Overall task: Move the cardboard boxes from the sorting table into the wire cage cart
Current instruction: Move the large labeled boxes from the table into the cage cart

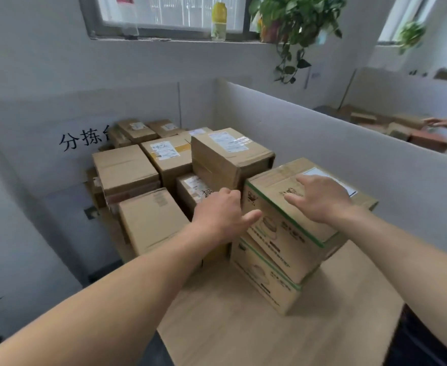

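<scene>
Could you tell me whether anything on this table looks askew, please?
The upper green-edged box sits shifted on the lower green-edged box, their front edges not lined up. Nothing looks spilled or damaged.

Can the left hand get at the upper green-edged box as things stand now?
Probably yes: the left hand is right beside the left face of the upper green-edged box, with nothing between them.

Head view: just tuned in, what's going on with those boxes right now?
A person reaches with both hands for the top green-edged box of a two-high stack at the near end of the sorting table. The left hand is at its left corner, the right hand spread open over its top; it isn't lifted yet. More boxes sit behind. No wire cage cart is in view.
</scene>
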Tool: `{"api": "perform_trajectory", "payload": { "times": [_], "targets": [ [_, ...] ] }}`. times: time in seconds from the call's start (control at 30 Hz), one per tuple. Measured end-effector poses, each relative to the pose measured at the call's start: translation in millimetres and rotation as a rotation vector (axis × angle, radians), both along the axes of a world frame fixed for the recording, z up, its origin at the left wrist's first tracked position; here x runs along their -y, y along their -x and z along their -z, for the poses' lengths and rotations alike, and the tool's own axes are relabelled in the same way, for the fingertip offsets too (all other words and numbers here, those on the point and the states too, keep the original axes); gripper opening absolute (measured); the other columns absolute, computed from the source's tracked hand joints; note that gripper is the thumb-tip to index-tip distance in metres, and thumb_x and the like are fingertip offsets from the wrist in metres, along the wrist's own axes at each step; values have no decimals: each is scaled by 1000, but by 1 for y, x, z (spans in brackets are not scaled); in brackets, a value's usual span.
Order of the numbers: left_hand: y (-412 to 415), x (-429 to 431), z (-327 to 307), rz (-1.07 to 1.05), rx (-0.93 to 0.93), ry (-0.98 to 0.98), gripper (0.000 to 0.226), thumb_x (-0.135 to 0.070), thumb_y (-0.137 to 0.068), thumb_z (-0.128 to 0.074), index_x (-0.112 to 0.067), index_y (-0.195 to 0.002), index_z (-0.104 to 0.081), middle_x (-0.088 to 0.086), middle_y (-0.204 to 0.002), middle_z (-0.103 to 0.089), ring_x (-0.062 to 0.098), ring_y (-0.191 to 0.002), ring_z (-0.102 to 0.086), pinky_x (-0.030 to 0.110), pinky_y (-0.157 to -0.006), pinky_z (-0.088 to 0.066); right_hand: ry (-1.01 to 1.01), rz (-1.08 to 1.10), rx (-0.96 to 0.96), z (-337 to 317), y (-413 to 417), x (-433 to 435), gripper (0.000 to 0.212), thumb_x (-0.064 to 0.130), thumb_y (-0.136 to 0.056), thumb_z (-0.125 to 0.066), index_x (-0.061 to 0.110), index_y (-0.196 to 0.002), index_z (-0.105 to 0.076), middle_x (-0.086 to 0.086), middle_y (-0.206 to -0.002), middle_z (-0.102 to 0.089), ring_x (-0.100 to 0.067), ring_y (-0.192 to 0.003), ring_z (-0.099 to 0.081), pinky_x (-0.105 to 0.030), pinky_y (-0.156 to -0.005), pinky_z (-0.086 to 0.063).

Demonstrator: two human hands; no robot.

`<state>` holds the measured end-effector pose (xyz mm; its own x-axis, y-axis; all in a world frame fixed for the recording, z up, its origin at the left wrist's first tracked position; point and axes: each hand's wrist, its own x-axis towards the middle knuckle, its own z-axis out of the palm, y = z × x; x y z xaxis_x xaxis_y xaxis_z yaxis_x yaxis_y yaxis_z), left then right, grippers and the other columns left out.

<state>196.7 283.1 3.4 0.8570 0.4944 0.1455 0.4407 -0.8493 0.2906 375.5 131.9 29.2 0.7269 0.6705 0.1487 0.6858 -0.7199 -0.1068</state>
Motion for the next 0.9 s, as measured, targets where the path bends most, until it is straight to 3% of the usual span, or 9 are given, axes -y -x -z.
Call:
{"api": "perform_trajectory", "payload": {
  "times": [0.13, 0.27, 0.4, 0.57, 0.7, 0.8, 0.9],
  "targets": [
    [-40, 21, 6, 10, -27, 21, 65, -81, -85, -38, -24, -108, -58, -6, -105, -60, 17, -88, -59, 35, -66, -50, 22, 87, -22, 9, -40, 23, 59, 64, -88, -53, 22, -127, -61, -2, -129, -64, -28, -114, -59, -36, -75, -46],
    [-68, 37, 10, -15, -37, 47, 56, -79, -87, -38, -27, -97, -55, -8, -88, -52, 16, -78, -55, 30, -56, -38, 52, 162, -63, 17, -73, 36, 66, 66, -86, -54, 25, -139, -55, -2, -139, -59, -28, -122, -56, -39, -87, -48],
    [-82, 45, 19, -110, 0, 108, 56, -80, -86, -38, -26, -72, -41, -11, -75, -49, 7, -63, -47, 27, -48, -28, 26, 198, -99, 21, -101, 44, 51, 63, -85, -54, 29, -123, -60, -4, -124, -64, -31, -110, -59, -39, -83, -49],
    [-89, 48, 30, -173, -31, 187, 60, -80, -84, -39, -22, -88, -53, -7, -83, -57, 19, -76, -56, 31, -55, -37, -4, 195, -175, 26, -127, 49, 43, 66, -87, -54, 30, -109, -59, -1, -110, -64, -30, -100, -58, -41, -82, -49],
    [-90, 48, 33, -185, -29, 261, 59, -79, -84, -43, -22, -92, -56, -7, -85, -60, 18, -77, -59, 32, -58, -45, -14, 236, -203, 30, -135, 48, 46, 70, -85, -53, 28, -104, -58, -1, -105, -64, -29, -96, -58, -42, -83, -50],
    [-89, 49, 35, -191, 20, 405, 51, -73, -85, -51, -23, -92, -55, -11, -84, -59, 15, -77, -58, 31, -57, -42, -19, 247, -184, 31, -131, 44, 47, 70, -85, -54, 26, -101, -59, -1, -102, -64, -30, -94, -58, -41, -80, -51],
    [-85, 56, 36, -196, 66, 550, 56, -67, -84, -61, -18, -110, -54, -7, -100, -61, 20, -90, -60, 33, -69, -46, -53, 261, -154, 31, -121, 47, 44, 68, -83, -56, 24, -92, -59, 1, -95, -64, -28, -89, -59, -38, -71, -46]
  ]
}}
